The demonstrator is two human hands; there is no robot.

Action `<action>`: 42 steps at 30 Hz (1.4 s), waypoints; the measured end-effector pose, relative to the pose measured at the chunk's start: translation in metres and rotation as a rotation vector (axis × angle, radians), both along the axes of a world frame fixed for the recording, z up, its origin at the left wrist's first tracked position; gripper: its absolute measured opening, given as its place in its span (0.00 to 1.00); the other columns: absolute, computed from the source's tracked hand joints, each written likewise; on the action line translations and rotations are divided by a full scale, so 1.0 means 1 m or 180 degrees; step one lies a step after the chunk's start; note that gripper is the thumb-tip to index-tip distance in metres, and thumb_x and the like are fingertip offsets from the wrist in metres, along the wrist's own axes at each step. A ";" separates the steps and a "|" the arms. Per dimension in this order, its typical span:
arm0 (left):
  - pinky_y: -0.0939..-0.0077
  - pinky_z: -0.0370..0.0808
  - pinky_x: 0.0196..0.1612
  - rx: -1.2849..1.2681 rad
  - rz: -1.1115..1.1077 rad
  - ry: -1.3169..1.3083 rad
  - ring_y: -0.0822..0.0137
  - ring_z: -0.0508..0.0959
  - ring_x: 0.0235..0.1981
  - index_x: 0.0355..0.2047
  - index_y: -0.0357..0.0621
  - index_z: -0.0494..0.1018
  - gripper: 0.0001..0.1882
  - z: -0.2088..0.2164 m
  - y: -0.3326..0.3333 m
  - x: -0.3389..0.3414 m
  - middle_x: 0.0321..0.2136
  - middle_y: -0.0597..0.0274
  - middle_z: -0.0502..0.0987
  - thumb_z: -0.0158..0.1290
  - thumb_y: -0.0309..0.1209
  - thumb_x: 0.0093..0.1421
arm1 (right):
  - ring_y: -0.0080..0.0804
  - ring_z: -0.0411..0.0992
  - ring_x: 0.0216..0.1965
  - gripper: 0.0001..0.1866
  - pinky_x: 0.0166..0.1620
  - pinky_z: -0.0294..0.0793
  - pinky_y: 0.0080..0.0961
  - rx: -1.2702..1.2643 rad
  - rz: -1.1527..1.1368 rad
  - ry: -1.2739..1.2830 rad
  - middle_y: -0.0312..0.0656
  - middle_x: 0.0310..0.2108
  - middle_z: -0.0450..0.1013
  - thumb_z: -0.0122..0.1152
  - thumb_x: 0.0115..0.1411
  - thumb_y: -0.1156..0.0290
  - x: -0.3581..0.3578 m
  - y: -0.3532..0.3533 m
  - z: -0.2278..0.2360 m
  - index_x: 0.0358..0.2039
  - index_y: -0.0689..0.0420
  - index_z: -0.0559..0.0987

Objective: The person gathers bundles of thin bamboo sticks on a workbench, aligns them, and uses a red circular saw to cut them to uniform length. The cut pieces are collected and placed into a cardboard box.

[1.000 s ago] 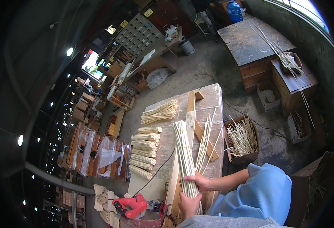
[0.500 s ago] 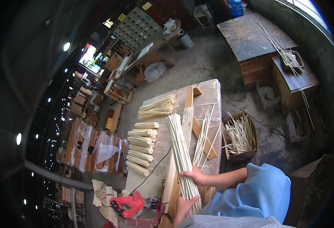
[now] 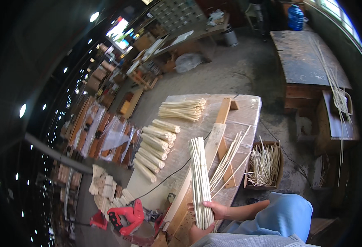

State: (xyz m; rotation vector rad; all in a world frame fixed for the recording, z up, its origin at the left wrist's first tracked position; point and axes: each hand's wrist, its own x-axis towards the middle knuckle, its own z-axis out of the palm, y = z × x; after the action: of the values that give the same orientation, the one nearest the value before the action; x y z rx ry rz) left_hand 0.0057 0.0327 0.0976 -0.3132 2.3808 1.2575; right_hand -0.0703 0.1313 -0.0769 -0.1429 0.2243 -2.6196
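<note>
A long bundle of pale rattan-like sticks (image 3: 200,177), banded near its upper part, stands tilted in front of me over the near end of the workbench. My right hand (image 3: 217,209) is wrapped round its lower part, thumb in front and fingertips showing on the far side. Lower down, my left hand (image 3: 198,233) grips the bundle close to its bottom end, partly cut off by my clothing. Beside the bundle, loose sticks (image 3: 227,161) lie across the wooden guide rail (image 3: 217,136). Several tied bundles (image 3: 153,155) are lined up on the bench's left side.
A red power saw (image 3: 127,216) with a black cable sits at the bench's near left. Further sticks (image 3: 183,109) lie at the far end. On the floor at right stands a cardboard box of short sticks (image 3: 265,164). Beyond are a dark table (image 3: 302,53) and wrapped wooden parts (image 3: 107,136).
The view has swung, shifting the bench in the picture. The bundle now stands more upright, and my hands are lower in view, closer together round its bottom part.
</note>
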 end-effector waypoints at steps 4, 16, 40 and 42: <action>0.66 0.80 0.43 -0.0307 0.0267 -0.0118 0.64 0.85 0.38 0.46 0.35 0.80 0.26 -0.038 -0.030 0.012 0.37 0.53 0.85 0.72 0.39 0.53 | 0.41 0.75 0.59 0.34 0.61 0.76 0.41 0.0072 0.0651 -0.0092 0.52 0.57 0.75 0.62 0.68 0.52 0.009 -0.017 0.013 0.63 0.64 0.69; 0.66 0.76 0.57 0.1549 -0.0314 -0.0716 0.62 0.80 0.53 0.62 0.37 0.70 0.33 -0.100 -0.129 0.043 0.53 0.52 0.80 0.66 0.39 0.60 | 0.43 0.78 0.41 0.29 0.51 0.77 0.40 0.0414 0.0982 0.0164 0.47 0.37 0.76 0.63 0.57 0.47 0.028 -0.067 0.022 0.44 0.62 0.77; 0.69 0.79 0.37 0.3084 -0.0522 -0.1077 0.64 0.80 0.32 0.41 0.38 0.76 0.31 -0.106 -0.201 0.148 0.29 0.60 0.78 0.70 0.50 0.47 | 0.47 0.80 0.43 0.34 0.50 0.81 0.43 0.0327 0.0787 0.0908 0.53 0.43 0.79 0.66 0.59 0.51 0.133 -0.138 0.044 0.59 0.60 0.72; 0.69 0.79 0.38 0.2917 -0.0480 -0.1195 0.64 0.80 0.32 0.42 0.37 0.76 0.31 -0.108 -0.196 0.140 0.29 0.59 0.79 0.70 0.49 0.47 | 0.48 0.79 0.47 0.34 0.53 0.80 0.45 0.0251 0.0949 0.1033 0.52 0.46 0.78 0.64 0.61 0.51 0.119 -0.121 0.042 0.61 0.59 0.71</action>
State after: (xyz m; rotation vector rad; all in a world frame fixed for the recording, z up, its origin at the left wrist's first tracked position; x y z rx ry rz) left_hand 0.1456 -0.1630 -0.0102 -0.0616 1.3089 1.8478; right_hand 0.0489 0.0099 -0.0346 -0.5334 0.3857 -2.2764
